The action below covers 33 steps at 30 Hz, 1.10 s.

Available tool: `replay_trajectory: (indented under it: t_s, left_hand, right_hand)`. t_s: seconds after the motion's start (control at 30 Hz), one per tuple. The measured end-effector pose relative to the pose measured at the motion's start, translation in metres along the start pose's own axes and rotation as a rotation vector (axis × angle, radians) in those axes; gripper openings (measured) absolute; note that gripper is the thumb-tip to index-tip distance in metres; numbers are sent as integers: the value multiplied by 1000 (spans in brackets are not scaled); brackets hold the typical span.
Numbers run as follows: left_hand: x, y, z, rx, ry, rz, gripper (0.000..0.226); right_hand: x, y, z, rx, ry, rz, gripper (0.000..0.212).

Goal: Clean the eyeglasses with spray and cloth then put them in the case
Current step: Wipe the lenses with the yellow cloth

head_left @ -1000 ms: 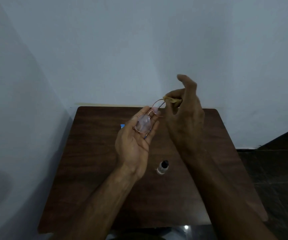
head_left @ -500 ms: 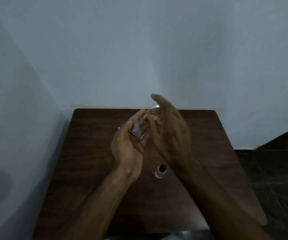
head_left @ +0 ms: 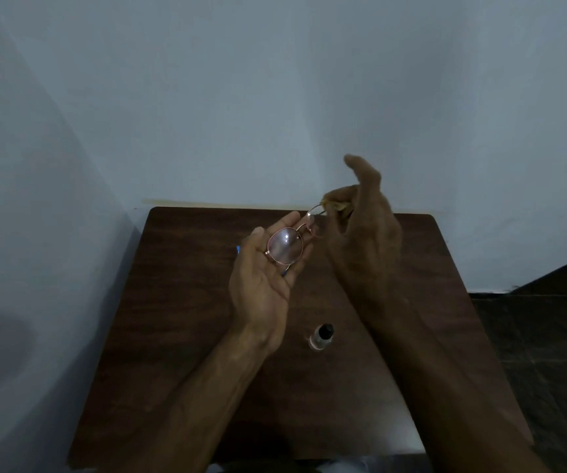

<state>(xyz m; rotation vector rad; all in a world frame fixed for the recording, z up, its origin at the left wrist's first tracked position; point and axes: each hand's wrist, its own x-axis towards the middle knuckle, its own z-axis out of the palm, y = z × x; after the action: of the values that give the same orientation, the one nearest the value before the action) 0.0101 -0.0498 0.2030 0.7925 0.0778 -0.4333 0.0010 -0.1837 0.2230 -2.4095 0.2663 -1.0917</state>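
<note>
Now your left hand is gripping the glasses, reaching rightwards into the cloth your right hand is pinching

A dark wooden table is standing against pale blue-grey walls, dark floor showing at right.

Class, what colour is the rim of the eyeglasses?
The eyeglasses have a coppery pink rim, clearest in the head view.

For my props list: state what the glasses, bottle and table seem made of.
Glasses: thin coppery metal-looking rim, glossy clear lens with a glint. Bottle: clear glass or plastic, black cap. Table: dark wood or laminate, matte, streaky grain.
</note>
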Motion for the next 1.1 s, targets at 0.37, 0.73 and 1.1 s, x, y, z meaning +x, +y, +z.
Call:
replay_trajectory:
  t_s: [0.37,0.73,1.1]
  left_hand:
    - [0,3,-7,-75,-104,-83,71]
    - [-3,10,-6,-40,-90,-64,77]
    - [-4,8,-4,-25,-93,-51,76]
  right_hand:
    - [-52,-47,18,132,-130,-163,59]
    - [-26,-22,17,92,-69,-149,63]
    - [-7,-8,16,54,27,-67,60]
